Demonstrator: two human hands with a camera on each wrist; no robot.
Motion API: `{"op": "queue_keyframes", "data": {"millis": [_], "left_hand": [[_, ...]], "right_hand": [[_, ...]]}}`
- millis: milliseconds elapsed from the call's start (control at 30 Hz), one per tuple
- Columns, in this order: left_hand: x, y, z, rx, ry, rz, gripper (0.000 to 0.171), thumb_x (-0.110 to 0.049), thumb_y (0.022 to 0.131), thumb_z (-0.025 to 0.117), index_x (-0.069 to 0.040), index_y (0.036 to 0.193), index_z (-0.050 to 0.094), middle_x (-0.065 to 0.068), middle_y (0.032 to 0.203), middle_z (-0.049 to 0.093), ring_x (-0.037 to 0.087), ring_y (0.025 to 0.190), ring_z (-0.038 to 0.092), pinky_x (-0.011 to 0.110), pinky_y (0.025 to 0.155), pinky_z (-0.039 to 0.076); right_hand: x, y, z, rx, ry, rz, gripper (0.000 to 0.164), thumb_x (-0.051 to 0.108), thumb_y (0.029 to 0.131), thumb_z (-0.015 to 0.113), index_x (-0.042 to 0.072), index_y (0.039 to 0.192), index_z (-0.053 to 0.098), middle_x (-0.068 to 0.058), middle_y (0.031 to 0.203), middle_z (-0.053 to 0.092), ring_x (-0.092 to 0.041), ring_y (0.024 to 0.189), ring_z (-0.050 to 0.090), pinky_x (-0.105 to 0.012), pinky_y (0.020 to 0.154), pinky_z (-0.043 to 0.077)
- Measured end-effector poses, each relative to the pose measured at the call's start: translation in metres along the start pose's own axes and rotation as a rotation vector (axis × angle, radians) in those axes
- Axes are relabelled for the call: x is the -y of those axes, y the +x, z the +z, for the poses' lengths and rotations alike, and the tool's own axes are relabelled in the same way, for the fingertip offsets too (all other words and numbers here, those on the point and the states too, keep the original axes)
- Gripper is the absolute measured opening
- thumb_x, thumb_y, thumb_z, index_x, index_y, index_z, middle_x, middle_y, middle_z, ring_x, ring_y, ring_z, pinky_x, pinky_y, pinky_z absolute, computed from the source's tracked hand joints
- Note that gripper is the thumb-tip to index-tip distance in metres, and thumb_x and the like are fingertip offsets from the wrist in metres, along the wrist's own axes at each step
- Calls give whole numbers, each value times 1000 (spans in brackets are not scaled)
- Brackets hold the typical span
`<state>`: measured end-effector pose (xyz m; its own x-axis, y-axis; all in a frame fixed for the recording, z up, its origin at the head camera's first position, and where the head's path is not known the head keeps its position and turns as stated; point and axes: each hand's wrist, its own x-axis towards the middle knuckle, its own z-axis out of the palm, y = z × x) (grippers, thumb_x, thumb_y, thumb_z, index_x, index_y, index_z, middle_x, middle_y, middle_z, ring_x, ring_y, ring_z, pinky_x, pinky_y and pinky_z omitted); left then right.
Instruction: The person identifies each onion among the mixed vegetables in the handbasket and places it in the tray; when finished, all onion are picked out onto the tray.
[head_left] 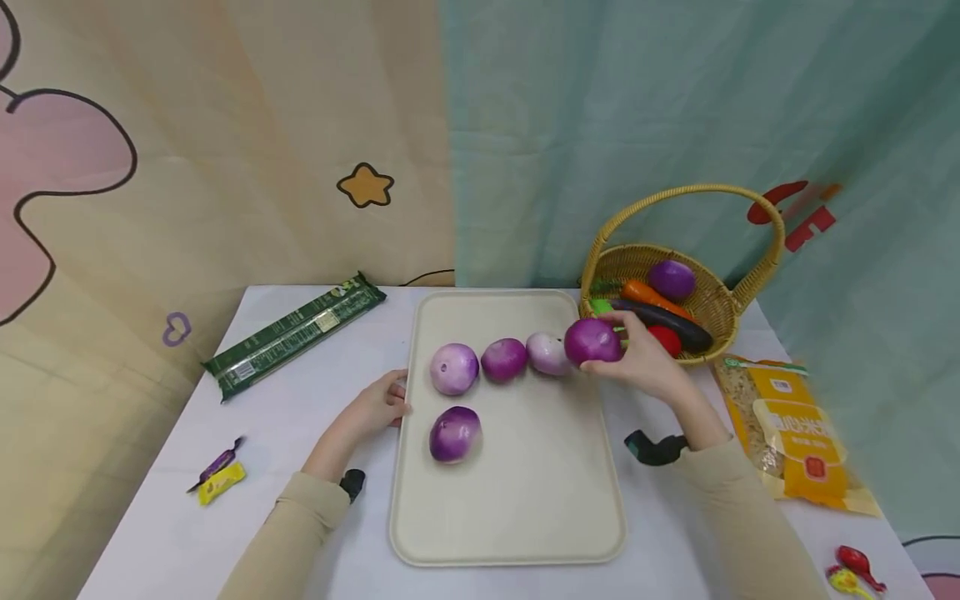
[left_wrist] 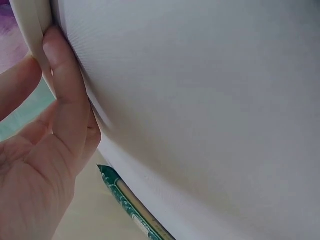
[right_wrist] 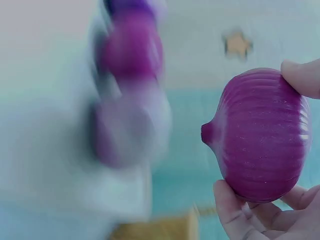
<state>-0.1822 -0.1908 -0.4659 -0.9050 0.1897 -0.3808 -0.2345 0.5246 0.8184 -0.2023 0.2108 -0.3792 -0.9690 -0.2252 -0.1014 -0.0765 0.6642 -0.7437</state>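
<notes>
My right hand (head_left: pixel 648 358) grips a purple onion (head_left: pixel 592 342) between thumb and fingers, at the tray's right edge beside the basket. Close up in the right wrist view, the onion (right_wrist: pixel 262 135) shows its ridged skin and pointed tip. The cream tray (head_left: pixel 525 492) carries a row with a pale purple onion (head_left: pixel 454 369), a darker onion (head_left: pixel 504 360) and a whitish onion (head_left: pixel 547 353). Below that row lies another purple onion (head_left: pixel 454 434). At the tray's left rim, my left hand (head_left: pixel 378 402) pinches the edge; its fingers (left_wrist: pixel 67 95) lie along the rim's outer side.
A wicker basket (head_left: pixel 716 287) at the back right holds an onion, an eggplant, a carrot and other vegetables. A yellow grain bag (head_left: pixel 802 433) lies right of it. On the left are a green packet (head_left: pixel 296 337) and wrapped candies (head_left: pixel 222 483); more candies (head_left: pixel 858 567) lie front right.
</notes>
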Motion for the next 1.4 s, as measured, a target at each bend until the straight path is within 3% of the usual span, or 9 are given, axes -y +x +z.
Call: {"op": "queue_keyframes", "data": {"millis": [200, 367, 500, 667, 933, 1100, 1267, 1400], "left_hand": [[-1, 1, -2, 14, 10, 25, 64, 6, 94, 56, 7, 150, 27, 22, 111, 52, 26, 96, 60, 33, 76, 62], [1, 0, -1, 11, 23, 19, 64, 6, 94, 56, 7, 150, 27, 21, 111, 51, 25, 96, 59, 33, 76, 62], [1, 0, -2, 15, 24, 21, 64, 6, 94, 55, 8, 151, 25, 22, 112, 51, 26, 98, 60, 34, 78, 62], [-1, -1, -2, 21, 27, 24, 64, 5, 94, 55, 8, 151, 24, 23, 112, 51, 27, 99, 60, 35, 79, 62], [-2, -1, -1, 26, 13, 39, 62, 7, 94, 54, 9, 150, 26, 22, 110, 50, 25, 96, 60, 35, 79, 62], [-4, 1, -1, 33, 19, 44, 62, 6, 94, 54, 8, 150, 26, 21, 111, 50, 25, 96, 60, 34, 80, 62], [-3, 1, -2, 39, 22, 42, 63, 5, 94, 55, 7, 150, 25, 22, 112, 50, 27, 98, 61, 35, 80, 62], [-2, -1, -2, 31, 35, 33, 64, 5, 94, 56, 7, 151, 25, 22, 111, 51, 26, 98, 61, 35, 79, 62]], "right_hand": [[6, -17, 61, 67, 126, -33, 84, 30, 77, 83, 3, 141, 36, -23, 136, 47, -39, 119, 50, -50, 94, 56], [9, -17, 103, 122, 94, -50, 83, 29, 74, 83, 5, 140, 41, -19, 135, 50, -34, 117, 53, -47, 96, 54], [11, -16, 123, 128, 71, -70, 82, 28, 75, 83, 3, 142, 44, -18, 138, 49, -32, 120, 53, -50, 103, 49], [12, -14, 126, 114, 41, -53, 82, 36, 77, 84, 4, 143, 46, -17, 141, 50, -32, 122, 53, -51, 106, 48], [6, -16, 129, 141, -18, 21, 75, 46, 85, 74, -2, 138, 52, -15, 122, 56, -23, 99, 54, -33, 85, 51], [4, -17, 130, 130, 9, 9, 77, 43, 84, 75, -2, 141, 49, -14, 118, 56, -21, 96, 54, -29, 78, 50], [4, -18, 127, 136, 6, -24, 80, 43, 84, 76, 0, 144, 45, -14, 124, 56, -22, 103, 56, -30, 83, 53], [10, -21, 111, 146, 10, -66, 80, 42, 85, 76, 2, 145, 43, -16, 136, 54, -28, 114, 57, -38, 91, 56]]}}
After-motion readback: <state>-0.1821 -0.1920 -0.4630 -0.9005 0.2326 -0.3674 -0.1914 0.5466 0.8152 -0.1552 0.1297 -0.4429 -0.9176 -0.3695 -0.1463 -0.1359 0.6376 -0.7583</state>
